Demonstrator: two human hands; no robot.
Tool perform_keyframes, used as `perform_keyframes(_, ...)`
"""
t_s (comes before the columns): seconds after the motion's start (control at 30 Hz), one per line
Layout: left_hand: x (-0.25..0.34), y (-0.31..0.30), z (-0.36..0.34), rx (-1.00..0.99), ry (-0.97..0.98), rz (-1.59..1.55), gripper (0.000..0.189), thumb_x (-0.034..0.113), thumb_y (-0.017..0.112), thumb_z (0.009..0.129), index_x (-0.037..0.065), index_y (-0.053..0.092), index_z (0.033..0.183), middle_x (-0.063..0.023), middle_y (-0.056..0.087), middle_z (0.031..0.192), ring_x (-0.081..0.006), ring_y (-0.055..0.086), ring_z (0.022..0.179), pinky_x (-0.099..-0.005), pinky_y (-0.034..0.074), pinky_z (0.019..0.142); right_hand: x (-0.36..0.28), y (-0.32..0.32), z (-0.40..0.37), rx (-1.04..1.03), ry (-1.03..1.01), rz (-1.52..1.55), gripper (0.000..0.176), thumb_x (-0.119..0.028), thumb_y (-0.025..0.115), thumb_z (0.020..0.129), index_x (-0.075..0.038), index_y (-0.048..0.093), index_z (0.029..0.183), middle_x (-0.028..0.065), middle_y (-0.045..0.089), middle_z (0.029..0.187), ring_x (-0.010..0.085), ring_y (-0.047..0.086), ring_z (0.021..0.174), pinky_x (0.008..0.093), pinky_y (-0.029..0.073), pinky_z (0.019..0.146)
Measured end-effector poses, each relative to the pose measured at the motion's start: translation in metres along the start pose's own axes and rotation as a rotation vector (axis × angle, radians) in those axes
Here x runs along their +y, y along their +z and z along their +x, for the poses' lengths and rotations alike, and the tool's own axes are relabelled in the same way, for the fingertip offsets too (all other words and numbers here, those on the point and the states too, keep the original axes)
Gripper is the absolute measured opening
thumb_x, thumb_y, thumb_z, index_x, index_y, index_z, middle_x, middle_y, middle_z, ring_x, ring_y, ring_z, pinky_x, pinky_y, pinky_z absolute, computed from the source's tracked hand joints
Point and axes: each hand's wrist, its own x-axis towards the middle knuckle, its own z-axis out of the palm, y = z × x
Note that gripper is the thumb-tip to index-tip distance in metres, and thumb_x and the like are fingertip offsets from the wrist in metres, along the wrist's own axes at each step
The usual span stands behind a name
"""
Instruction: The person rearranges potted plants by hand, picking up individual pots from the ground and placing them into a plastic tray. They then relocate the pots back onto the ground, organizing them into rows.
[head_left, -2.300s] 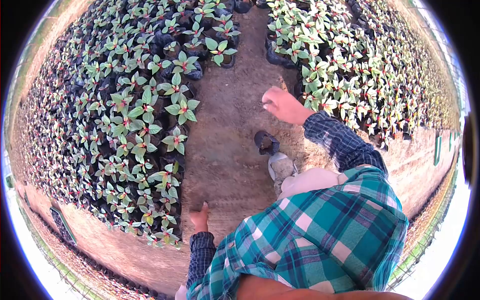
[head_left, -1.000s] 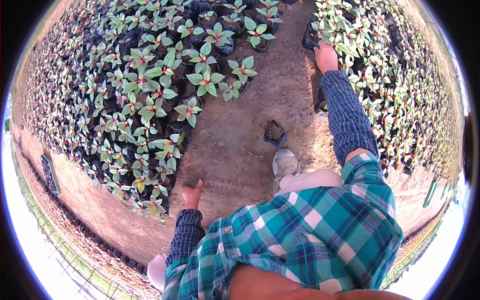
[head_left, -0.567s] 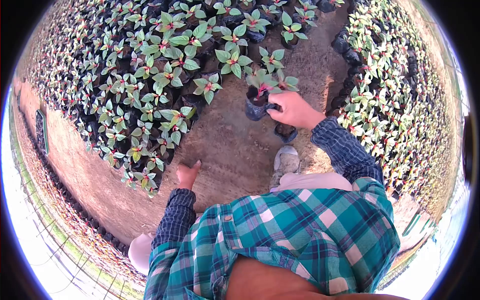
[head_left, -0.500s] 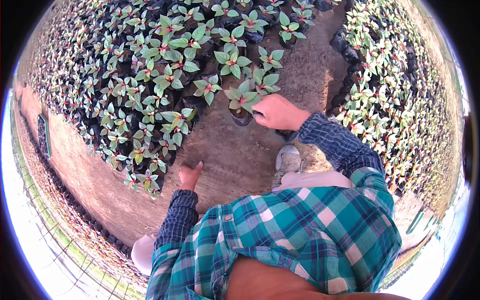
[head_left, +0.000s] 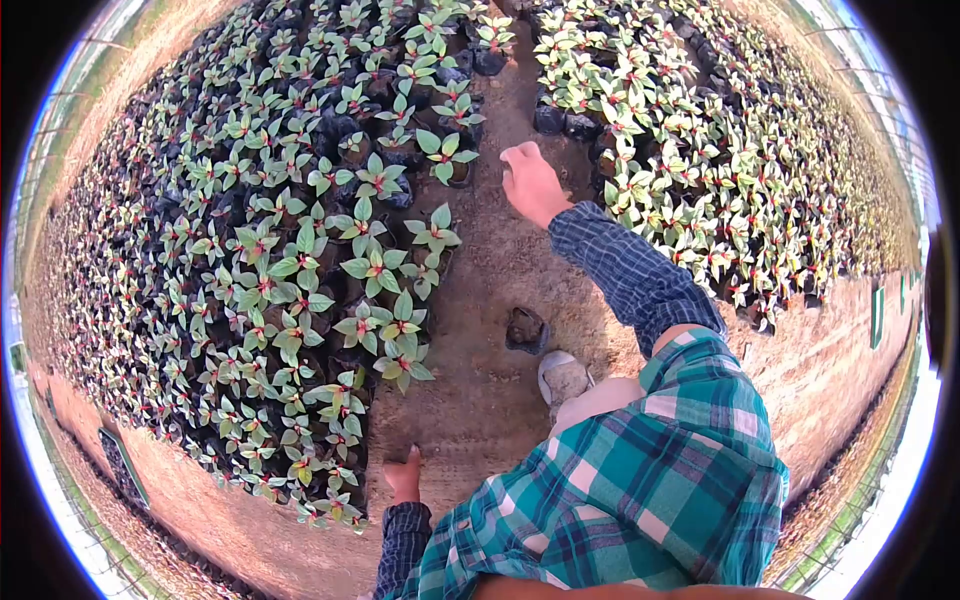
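My right hand (head_left: 533,185) is over the dirt strip, its fingers loosely bent and slightly apart with nothing seen in them. Closest to it is a potted seedling (head_left: 446,155) with green leaves and a reddish centre, a short gap to the left. My left hand (head_left: 404,478) hangs low beside the front corner of the left plant block, thumb stretched out and other fingers mostly hidden; no held thing shows. Between the hands, several seedlings (head_left: 403,362) in black bags line the block's edge.
A black bag (head_left: 527,330) of soil, with no plant visible, stands on the dirt path (head_left: 470,400) by my shoe (head_left: 562,378). Dense potted plants (head_left: 690,150) border the path at right. Another large block of seedlings (head_left: 230,270) spreads across the left.
My right hand has let go of the potted seedling it held and moved forward along the path. The view has shifted, and the soil bag beside my shoe is now uncovered.
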Motion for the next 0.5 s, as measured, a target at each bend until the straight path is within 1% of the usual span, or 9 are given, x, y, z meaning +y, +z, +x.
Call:
perform_keyframes(0.07, -0.010, 0.000, 0.002, 0.001, 0.007, 0.004, 0.065, 0.039, 0.086, 0.064, -0.011, 0.062, 0.099, -0.0249, 0.067, 0.097, -0.0367, 0.066, 0.090, -0.0440, 0.053, 0.079, 0.048, -0.009, 0.028, 0.122, 0.068, -0.237, 0.037, -0.004, 0.061, 0.075, -0.003, 0.052, 0.110, 0.0269, 0.048, 0.110, 0.0426, 0.062, 0.079, 0.0472, 0.053, 0.068)
perform_keyframes(0.13, 0.008, -0.003, 0.000, 0.011, 0.019, 0.009, 0.063, 0.037, 0.086, 0.065, -0.011, 0.062, 0.099, -0.0229, 0.068, 0.095, -0.0343, 0.068, 0.084, -0.0429, 0.054, 0.074, 0.080, -0.015, 0.052, 0.045, 0.237, -0.424, 0.045, -0.004, 0.061, 0.075, -0.005, 0.051, 0.119, 0.0302, 0.047, 0.116, 0.0413, 0.063, 0.081, 0.0443, 0.055, 0.071)
perform_keyframes(0.2, 0.035, -0.014, -0.022, -0.081, -0.025, -0.097, 0.056, 0.033, 0.086, 0.067, -0.009, 0.062, 0.095, -0.0173, 0.068, 0.087, -0.0271, 0.067, 0.070, -0.0393, 0.054, 0.063, 0.104, -0.016, 0.067, -0.035, 0.262, -0.380, 0.040, -0.007, 0.061, 0.080, -0.006, 0.051, 0.119, 0.0280, 0.055, 0.106, 0.0417, 0.063, 0.086, 0.0475, 0.053, 0.073)
perform_keyframes(0.23, 0.039, -0.015, -0.025, -0.070, -0.021, -0.084, 0.056, 0.033, 0.086, 0.067, -0.009, 0.062, 0.095, -0.0173, 0.068, 0.087, -0.0271, 0.067, 0.070, -0.0393, 0.054, 0.063, 0.117, -0.015, 0.071, -0.093, 0.253, -0.355, 0.038, -0.008, 0.061, 0.081, -0.006, 0.051, 0.118, 0.0269, 0.058, 0.102, 0.0418, 0.063, 0.088, 0.0488, 0.053, 0.074)
perform_keyframes(0.3, 0.048, -0.017, -0.031, -0.074, -0.049, -0.154, 0.049, 0.030, 0.085, 0.068, -0.006, 0.062, 0.092, -0.0131, 0.067, 0.081, -0.0219, 0.063, 0.060, -0.0364, 0.052, 0.055, 0.144, -0.004, 0.073, -0.099, 0.192, -0.402, 0.027, -0.013, 0.065, 0.081, -0.002, 0.056, 0.105, 0.0245, 0.061, 0.099, 0.0421, 0.062, 0.089, 0.0505, 0.050, 0.076)
perform_keyframes(0.33, 0.056, -0.021, -0.036, -0.105, -0.051, -0.145, 0.048, 0.031, 0.085, 0.067, -0.004, 0.062, 0.091, -0.0133, 0.067, 0.082, -0.0227, 0.064, 0.065, -0.0372, 0.053, 0.059, 0.147, -0.003, 0.076, -0.065, 0.191, -0.381, 0.024, -0.012, 0.066, 0.081, -0.001, 0.057, 0.100, 0.0241, 0.061, 0.098, 0.0419, 0.062, 0.089, 0.0501, 0.050, 0.076)
perform_keyframes(0.4, 0.029, -0.014, -0.021, -0.064, -0.015, -0.118, 0.049, 0.032, 0.085, 0.067, -0.003, 0.063, 0.093, -0.0140, 0.068, 0.083, -0.0234, 0.065, 0.068, -0.0379, 0.053, 0.063, 0.148, -0.002, 0.074, -0.063, 0.178, -0.287, 0.020, -0.010, 0.067, 0.080, 0.000, 0.056, 0.093, 0.0238, 0.061, 0.095, 0.0413, 0.061, 0.088, 0.0489, 0.049, 0.075)
perform_keyframes(0.47, 0.004, -0.007, -0.008, -0.012, -0.018, -0.072, 0.053, 0.034, 0.085, 0.066, -0.005, 0.062, 0.094, -0.0168, 0.068, 0.088, -0.0253, 0.066, 0.077, -0.0395, 0.053, 0.071, 0.128, -0.012, 0.069, -0.037, 0.102, -0.273, 0.020, -0.006, 0.066, 0.081, 0.000, 0.055, 0.097, 0.0239, 0.060, 0.093, 0.0411, 0.060, 0.090, 0.0481, 0.049, 0.076)
perform_keyframes(0.5, 0.005, -0.008, -0.010, -0.019, -0.031, -0.070, 0.053, 0.034, 0.085, 0.066, -0.005, 0.062, 0.094, -0.0168, 0.068, 0.088, -0.0253, 0.066, 0.077, -0.0395, 0.053, 0.071, 0.115, -0.019, 0.070, -0.033, 0.077, -0.243, 0.021, -0.004, 0.065, 0.081, 0.000, 0.055, 0.100, 0.0234, 0.060, 0.093, 0.0410, 0.060, 0.090, 0.0475, 0.049, 0.076)
